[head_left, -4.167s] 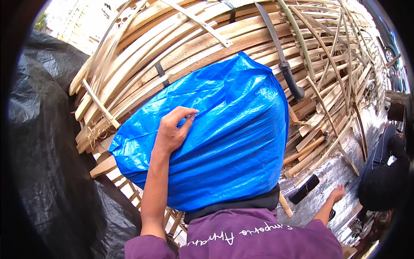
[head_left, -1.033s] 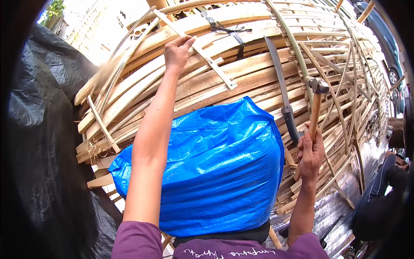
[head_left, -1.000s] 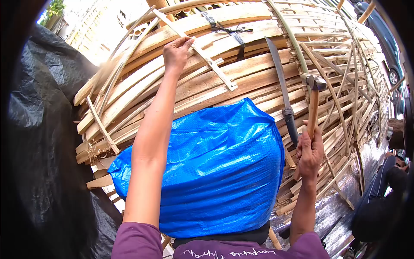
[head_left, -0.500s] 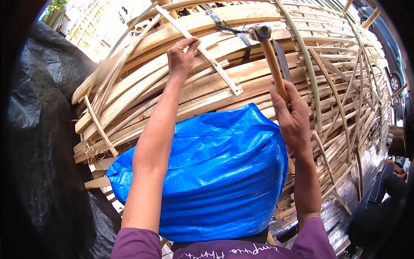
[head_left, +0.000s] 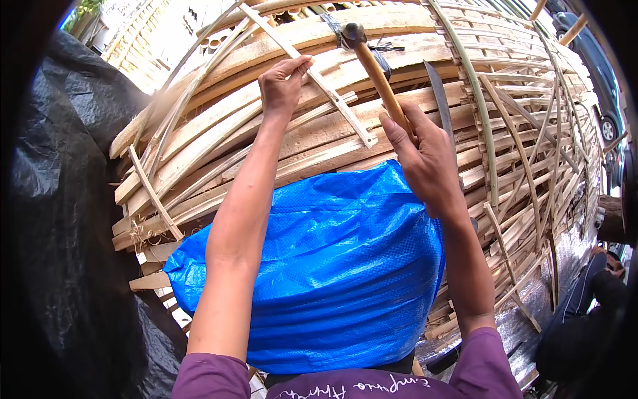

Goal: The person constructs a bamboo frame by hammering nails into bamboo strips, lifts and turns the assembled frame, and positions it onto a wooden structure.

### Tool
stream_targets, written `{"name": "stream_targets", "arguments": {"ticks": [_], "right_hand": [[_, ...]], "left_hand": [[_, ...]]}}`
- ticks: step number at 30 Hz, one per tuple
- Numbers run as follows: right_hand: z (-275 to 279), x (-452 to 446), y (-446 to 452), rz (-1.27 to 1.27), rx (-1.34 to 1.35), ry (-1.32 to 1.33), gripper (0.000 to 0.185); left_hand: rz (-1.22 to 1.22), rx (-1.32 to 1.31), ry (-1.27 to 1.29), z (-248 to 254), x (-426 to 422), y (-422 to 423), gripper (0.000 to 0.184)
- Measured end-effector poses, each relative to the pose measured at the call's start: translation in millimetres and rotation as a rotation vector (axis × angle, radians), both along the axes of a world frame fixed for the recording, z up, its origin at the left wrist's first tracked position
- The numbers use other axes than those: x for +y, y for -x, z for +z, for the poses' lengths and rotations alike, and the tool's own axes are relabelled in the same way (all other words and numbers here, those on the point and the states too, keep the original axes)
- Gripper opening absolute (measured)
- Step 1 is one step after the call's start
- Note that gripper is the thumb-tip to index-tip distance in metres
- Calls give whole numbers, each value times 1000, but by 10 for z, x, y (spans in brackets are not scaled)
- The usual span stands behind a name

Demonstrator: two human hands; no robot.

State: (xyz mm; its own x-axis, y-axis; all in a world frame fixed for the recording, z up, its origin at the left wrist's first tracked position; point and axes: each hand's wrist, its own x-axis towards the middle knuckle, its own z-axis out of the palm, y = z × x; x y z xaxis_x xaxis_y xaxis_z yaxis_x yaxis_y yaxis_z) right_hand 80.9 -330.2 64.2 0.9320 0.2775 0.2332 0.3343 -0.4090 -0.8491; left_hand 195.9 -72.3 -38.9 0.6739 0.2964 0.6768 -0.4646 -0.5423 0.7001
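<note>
My right hand [head_left: 428, 149] is wrapped round the wooden handle of a hammer [head_left: 380, 73]. The hammer's metal head is raised to the left, above the boards. My left hand [head_left: 282, 83] is closed in a pinch at a thin pale wooden strip [head_left: 339, 103], which runs slantwise across several long planks [head_left: 392, 110]. Whatever sits between those fingertips is too small to make out. Small dark spots show along the strip's lower part. Beside my right hand, a long dark metal blade [head_left: 438, 96] lies on the wood, partly hidden by the hand.
A blue woven plastic sheet [head_left: 332, 266] covers my lap. Black sheeting [head_left: 73, 199] hangs on the left. Bamboo slat lattice [head_left: 525, 133] spreads to the right. Black plastic strapping [head_left: 332, 30] wraps the planks at the back. Another person [head_left: 588, 299] is at the right edge, near a parked car [head_left: 588, 66].
My right hand and the hammer have shifted left, closer to my left hand, uncovering more of the blade. My left hand stays pinched at the strip, almost unmoved.
</note>
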Motion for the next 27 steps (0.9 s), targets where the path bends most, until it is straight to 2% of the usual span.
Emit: {"name": "stream_targets", "arguments": {"ticks": [7,18,20,22,23,25,26,27], "right_hand": [[-42,-7,-15,-6,27,-25,28],[-54,35,-109,8,80,25,30],[-168,69,-198,48,-14,-21,32],[-222,121,-296,69,-41,-54,32],[-239,143,-348,90,-69,-86,32],[-256,169,-474,91,-99,-8,30],[-266,181,-519,90,-126,71,29],[-278,200,-543,91,-126,71,29]], "left_hand": [[-39,123,130,-25,6,1,18],[-33,141,84,-64,16,-12,17],[-24,162,97,-57,17,-15,16],[-28,132,34,-47,25,-19,36],[-27,132,34,-53,21,-6,36],[-26,203,121,107,-72,111,67],[-26,204,121,97,-60,104,67],[-1,192,38,86,-47,91,76]]}}
